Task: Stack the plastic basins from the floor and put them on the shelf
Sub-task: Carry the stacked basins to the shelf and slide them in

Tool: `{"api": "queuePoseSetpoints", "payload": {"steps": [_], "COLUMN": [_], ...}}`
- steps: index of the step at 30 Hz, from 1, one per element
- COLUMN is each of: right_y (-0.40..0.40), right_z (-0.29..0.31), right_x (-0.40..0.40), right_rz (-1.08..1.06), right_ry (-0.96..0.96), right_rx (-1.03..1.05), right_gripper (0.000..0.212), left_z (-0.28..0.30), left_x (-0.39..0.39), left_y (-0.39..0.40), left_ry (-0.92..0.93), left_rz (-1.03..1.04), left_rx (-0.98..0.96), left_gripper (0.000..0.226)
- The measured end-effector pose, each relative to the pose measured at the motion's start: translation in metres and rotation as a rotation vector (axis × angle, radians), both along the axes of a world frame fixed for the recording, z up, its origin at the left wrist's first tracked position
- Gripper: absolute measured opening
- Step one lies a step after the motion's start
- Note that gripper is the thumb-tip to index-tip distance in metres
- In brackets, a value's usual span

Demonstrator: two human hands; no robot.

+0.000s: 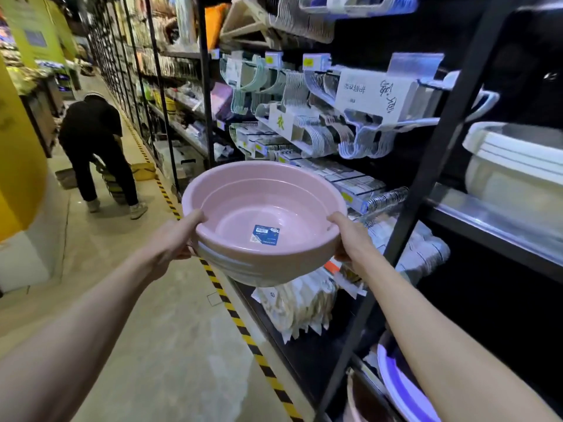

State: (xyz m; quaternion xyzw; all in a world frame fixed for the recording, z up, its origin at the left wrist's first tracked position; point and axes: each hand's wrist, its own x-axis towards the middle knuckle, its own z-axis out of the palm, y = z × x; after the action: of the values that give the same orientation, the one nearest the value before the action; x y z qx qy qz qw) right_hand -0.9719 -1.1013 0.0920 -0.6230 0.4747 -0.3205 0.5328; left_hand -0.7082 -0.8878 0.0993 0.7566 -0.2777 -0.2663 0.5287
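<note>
I hold a stack of plastic basins point(262, 226) in the air in front of me, in the shop aisle. The top basin is pink with a blue label inside; white and pale rims of nested basins show beneath it. My left hand point(179, 239) grips the stack's left rim, thumb over the edge. Gripping the right rim is my right hand point(350, 239). The stack hangs at mid height beside the black metal shelf point(493, 226), left of its upright post. A white basin stack point(515, 169) sits on that shelf at the far right.
Hangers point(320, 117) and packaged goods fill the racks behind the stack. Purple and pink basins point(396, 388) lie on the lowest shelf level. A person in black point(94, 150) bends over down the aisle. Yellow-black tape point(243, 327) marks the floor along the shelving.
</note>
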Motion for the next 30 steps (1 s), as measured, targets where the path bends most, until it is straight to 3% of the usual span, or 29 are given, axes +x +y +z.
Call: {"api": "queuePoseSetpoints", "payload": {"steps": [12, 16, 21, 30], "right_y": [0.021, 0.033, 0.051, 0.084], "right_z": [-0.013, -0.010, -0.016, -0.018], "right_x": [-0.087, -0.121, -0.142, -0.194], "right_rz": [-0.263, -0.313, -0.350, -0.395], "right_ry": [0.073, 0.116, 0.025, 0.018], "right_rx": [0.093, 0.045, 0.073, 0.070], "right_gripper": [0.067, 0.060, 0.064, 0.064], "left_z": [-0.023, -0.030, -0.021, -0.014], "left_x": [-0.043, -0.065, -0.082, -0.134], "left_y": [-0.051, -0.058, -0.047, -0.017], "left_ry": [0.075, 0.078, 0.055, 0.011], "left_rz": [-0.179, -0.214, -0.239, -0.323], "left_rx": [0.025, 0.028, 0.064, 0.060], "left_gripper": [0.054, 0.059, 0.068, 0.051]}}
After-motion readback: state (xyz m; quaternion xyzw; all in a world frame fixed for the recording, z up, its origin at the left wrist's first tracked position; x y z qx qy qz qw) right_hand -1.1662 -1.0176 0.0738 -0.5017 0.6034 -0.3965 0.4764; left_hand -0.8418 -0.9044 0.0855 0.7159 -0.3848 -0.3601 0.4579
